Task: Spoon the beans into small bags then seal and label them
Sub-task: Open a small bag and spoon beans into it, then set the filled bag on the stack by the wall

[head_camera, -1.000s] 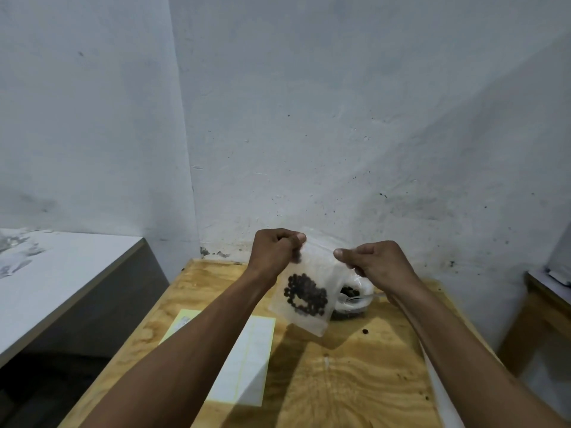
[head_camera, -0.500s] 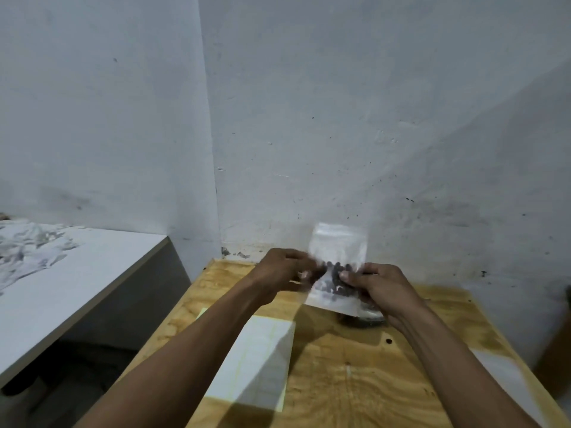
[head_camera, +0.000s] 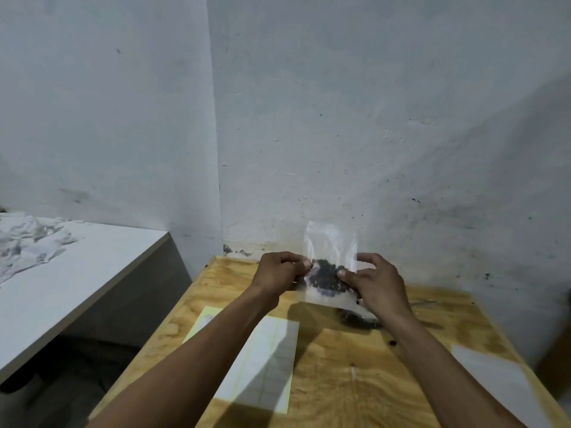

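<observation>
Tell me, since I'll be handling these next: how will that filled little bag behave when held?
Probably floppy: the clear bag is thin film, held by both hands. The beans bunch low, so it likely sags bottom-heavy. Looks light.

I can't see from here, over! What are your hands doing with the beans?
Left hand and right hand both pinching small clear bag, held above wooden table. Dark beans inside. Nothing in the way.

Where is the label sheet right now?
The white, yellow-edged label sheet lies flat on the plywood table, left of centre in the head view, partly under the left forearm and nearer than the clear bean bag.
</observation>
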Available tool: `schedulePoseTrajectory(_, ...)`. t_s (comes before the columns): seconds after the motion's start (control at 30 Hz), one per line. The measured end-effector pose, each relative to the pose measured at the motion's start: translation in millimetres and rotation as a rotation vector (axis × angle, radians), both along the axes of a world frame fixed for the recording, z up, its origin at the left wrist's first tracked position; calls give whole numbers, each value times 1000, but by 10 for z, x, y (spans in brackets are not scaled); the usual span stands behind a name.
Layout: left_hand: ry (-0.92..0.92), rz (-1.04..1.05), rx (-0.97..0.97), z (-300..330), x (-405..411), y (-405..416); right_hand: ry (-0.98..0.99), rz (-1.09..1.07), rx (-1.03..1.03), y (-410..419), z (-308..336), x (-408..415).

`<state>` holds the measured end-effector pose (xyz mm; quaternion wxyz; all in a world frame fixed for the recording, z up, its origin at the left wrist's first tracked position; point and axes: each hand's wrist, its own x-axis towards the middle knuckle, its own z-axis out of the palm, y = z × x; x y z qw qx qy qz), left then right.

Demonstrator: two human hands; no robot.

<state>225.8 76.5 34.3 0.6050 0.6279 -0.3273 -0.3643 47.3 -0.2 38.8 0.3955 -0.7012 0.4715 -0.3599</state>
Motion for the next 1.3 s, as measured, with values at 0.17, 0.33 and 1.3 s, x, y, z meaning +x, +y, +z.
schedulePoseTrajectory(0.17,-221,-80,-9,-9,146,32,70,16,-103,91,-37,156)
schedulePoseTrajectory(0.33,-441,-98,81,-24,370,116,160,96,-92,153,-94,429)
schedulePoseTrajectory(1.3,-1011,-96,285,-914,1515,238,725,403,-246,349,-876,1794)
